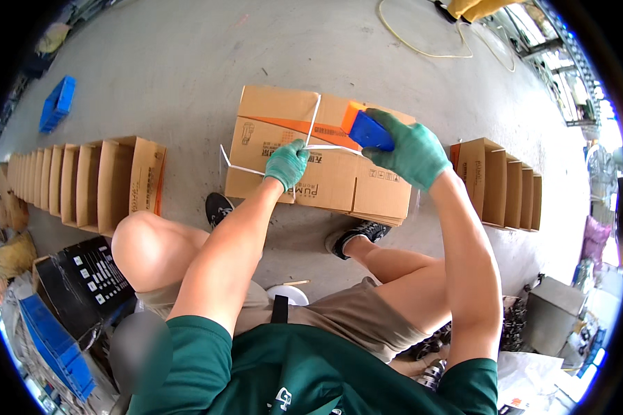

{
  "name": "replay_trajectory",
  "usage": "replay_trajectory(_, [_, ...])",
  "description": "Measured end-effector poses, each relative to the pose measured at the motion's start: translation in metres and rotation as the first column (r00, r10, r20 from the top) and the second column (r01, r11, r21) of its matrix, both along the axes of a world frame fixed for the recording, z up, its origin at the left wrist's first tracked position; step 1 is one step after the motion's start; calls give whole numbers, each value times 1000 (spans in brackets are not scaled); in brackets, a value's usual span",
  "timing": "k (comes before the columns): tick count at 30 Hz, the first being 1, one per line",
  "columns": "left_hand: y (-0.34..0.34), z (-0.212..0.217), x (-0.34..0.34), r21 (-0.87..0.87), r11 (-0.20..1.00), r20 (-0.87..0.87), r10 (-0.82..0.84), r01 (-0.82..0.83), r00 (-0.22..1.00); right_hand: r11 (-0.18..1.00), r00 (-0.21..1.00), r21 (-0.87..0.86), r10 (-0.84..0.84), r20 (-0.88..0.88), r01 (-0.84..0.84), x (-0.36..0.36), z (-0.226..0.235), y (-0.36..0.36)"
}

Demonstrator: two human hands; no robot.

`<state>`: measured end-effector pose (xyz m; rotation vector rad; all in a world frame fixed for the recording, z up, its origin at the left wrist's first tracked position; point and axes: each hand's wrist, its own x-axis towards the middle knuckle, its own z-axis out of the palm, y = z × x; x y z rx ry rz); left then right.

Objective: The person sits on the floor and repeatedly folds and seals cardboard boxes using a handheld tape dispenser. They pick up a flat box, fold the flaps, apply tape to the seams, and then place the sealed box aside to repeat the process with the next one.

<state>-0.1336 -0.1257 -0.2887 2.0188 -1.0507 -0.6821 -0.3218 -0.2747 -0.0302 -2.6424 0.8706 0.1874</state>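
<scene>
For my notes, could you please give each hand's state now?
Left hand: closed on thin white strap.
Right hand: holding boxy blue-and-orange tool.

Workshop: bare grey floor [187, 62], carton rows [147, 176], metal racks [541, 48].

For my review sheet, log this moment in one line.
left hand: gripping white strap; right hand: holding blue-and-orange object; beneath: cardboard bundle; sides: left box row, right box row
</scene>
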Motion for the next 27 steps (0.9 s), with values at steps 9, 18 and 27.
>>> replay_trajectory(9, [5,18,12,-34,996,-297,-90,84,950,857,629,73,430,-647,-511,154,-40,3])
replay_trajectory(18, [8,19,18,-129,992,-707,-92,0,701,828,272,233,412,-870,-510,168,-46,1])
replay_trajectory(27, [6,29,26,-58,988,-568,-149,141,810,941,768,7,280,-576,-337,105,32,9])
